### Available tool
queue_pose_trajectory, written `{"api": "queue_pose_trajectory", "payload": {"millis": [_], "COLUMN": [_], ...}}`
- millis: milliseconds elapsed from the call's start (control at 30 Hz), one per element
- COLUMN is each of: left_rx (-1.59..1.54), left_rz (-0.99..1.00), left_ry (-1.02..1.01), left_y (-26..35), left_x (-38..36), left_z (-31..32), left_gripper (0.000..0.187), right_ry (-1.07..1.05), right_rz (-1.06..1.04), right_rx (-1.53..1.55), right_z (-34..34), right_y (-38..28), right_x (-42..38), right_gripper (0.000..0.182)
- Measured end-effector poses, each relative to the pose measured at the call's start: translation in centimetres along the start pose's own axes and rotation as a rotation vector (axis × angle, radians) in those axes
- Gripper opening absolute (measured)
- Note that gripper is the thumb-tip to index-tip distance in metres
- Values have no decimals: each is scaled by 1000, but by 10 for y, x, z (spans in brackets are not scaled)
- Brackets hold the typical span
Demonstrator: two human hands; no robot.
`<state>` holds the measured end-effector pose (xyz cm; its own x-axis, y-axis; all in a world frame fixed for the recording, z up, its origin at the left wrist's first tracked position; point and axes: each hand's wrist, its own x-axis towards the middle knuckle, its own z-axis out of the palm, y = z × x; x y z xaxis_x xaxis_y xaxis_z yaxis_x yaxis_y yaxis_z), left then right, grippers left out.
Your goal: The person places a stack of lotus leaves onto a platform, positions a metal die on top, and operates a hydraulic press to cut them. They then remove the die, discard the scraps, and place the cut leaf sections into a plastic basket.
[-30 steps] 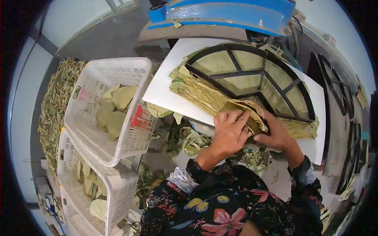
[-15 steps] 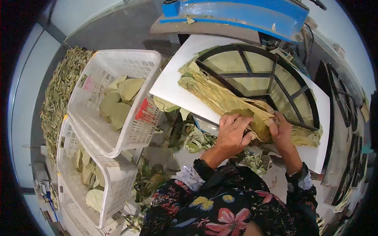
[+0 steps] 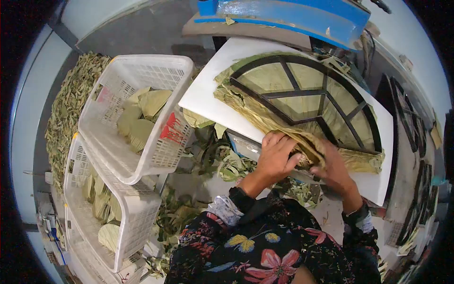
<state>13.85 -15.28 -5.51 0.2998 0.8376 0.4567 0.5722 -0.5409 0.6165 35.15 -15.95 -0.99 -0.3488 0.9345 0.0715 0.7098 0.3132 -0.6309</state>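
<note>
A stack of yellow-green leaves [image 3: 246,110] lies on a white board [image 3: 204,93], its near edge bunched and folded. On top of the stack rests a black curved metal frame [image 3: 326,102] with several openings. My left hand [image 3: 278,158] has its fingers wrapped on the folded near edge of the leaves. Beside it, my right hand [image 3: 335,169] is at the same edge, blurred by motion, with its fingers partly hidden; its grip is unclear.
White plastic baskets holding cut leaf pieces stand at the left, an upper basket [image 3: 135,177] and a lower one [image 3: 137,215]. Behind them is a leaf heap [image 3: 71,104]. A blue machine [image 3: 288,16] is behind the board. Black frames [image 3: 411,113] lean at the right.
The leaves' near edge is now folded further up toward the metal frame. My right hand has moved slightly down and left, closer to my left hand. The view has shifted slightly.
</note>
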Motion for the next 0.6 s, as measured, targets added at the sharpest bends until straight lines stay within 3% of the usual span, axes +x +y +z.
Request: {"api": "queue_pose_trajectory", "payload": {"millis": [67, 200, 300, 467, 600], "left_rx": [24, -102, -121, -42, -18], "left_rz": [44, 109, 82, 68, 81], "left_ry": [31, 90, 106, 132, 140], "left_y": [-4, -3, -3, 1, 7], "left_x": [-6, -26, -41, -47, -40], "left_z": [1, -8, -12, -12, -11], "left_gripper": [38, 40, 41, 43, 47], "right_ry": [-71, -104, -163, -158, -77], "right_rz": [-240, -225, -232, -90, 78], "right_rx": [-208, -172, -123, 318, 263], "right_z": [0, -2, -7, -10, -9], "right_y": [-20, -12, -9, -7, -7], "right_x": [7, 9, 13, 10, 6], "right_gripper": [82, 87, 84, 63, 49]}}
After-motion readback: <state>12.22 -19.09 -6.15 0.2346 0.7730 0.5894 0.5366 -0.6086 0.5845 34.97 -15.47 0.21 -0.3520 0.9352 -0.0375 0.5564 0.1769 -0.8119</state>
